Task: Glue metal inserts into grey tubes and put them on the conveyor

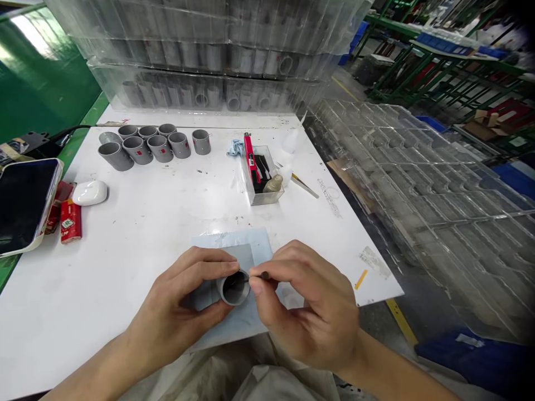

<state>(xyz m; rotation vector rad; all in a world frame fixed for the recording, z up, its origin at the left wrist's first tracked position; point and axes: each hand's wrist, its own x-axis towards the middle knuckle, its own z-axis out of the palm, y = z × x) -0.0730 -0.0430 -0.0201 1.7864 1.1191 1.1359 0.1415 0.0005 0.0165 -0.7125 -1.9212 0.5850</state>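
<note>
While the left hand [179,303] is clamping a grey plastic pipe sleeve [223,289] by its light, stiff outside, just above a pale blue mat [257,245], the right hand [309,303] is pinching what looks like a small dark file [264,275] at its rim. Clear plastic trays [422,189] are standing beside the white table [167,223].

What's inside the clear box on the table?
The clear plastic box holds a red-handled tool, a black item and a beige roll. They hide the box's floor; the black item's shape is unclear.
</note>
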